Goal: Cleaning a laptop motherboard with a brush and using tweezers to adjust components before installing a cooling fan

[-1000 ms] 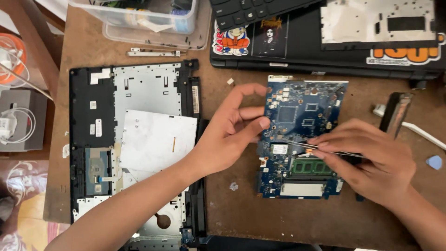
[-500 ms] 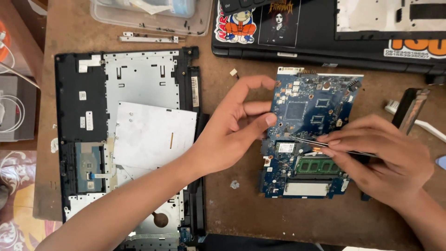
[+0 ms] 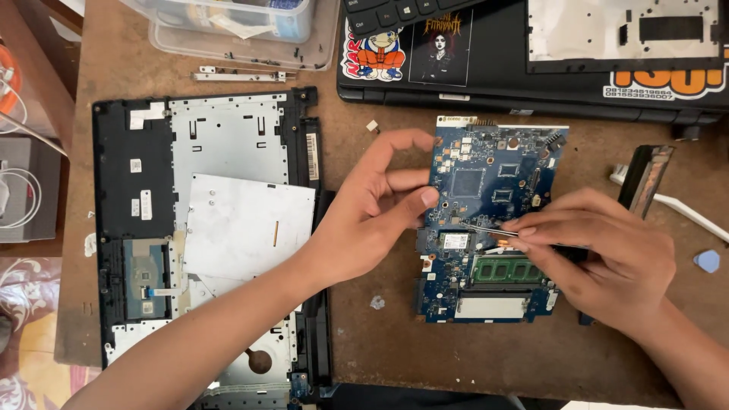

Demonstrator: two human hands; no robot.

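Resting on a worn brown table [image 3: 471,357]: one blue laptop mainboard [image 3: 486,190], flat, component side up, lying under both sets of fingers.

Left hand [image 3: 372,216]: fingers loosely spread, closed on nothing; thumb and forefinger tips press the board's left edge, apparently to keep it from sliding while it is worked on.

Right hand [image 3: 607,254]: fingers pinched shut on a slim pair of metal tweezers [image 3: 486,228], held low and nearly level, the tip just past the left thumb and over a small silver-shielded card [image 3: 456,241] on the board. Such a grip probably serves fine control of a small part; whether the tip touches the card cannot be told.

Just below the right fingers: green memory module [image 3: 507,269], seated in its slot.

Left of the left forearm: opened laptop base shell [image 3: 205,228], black frame and silver plate, parked apart, seemingly to free working room.

Beyond both sets of fingers, at the table's far edge: black laptop [image 3: 531,68] with cartoon stickers; clear plastic container [image 3: 228,19]; thin metal bracket [image 3: 239,75].

Right of the right fingers: dark flat tool [image 3: 645,178] and a blue plastic pick [image 3: 708,260], near but untouched.

Surface: scuffed, with chipped edges. Room: patterned floor covering and cabled devices at the far left.
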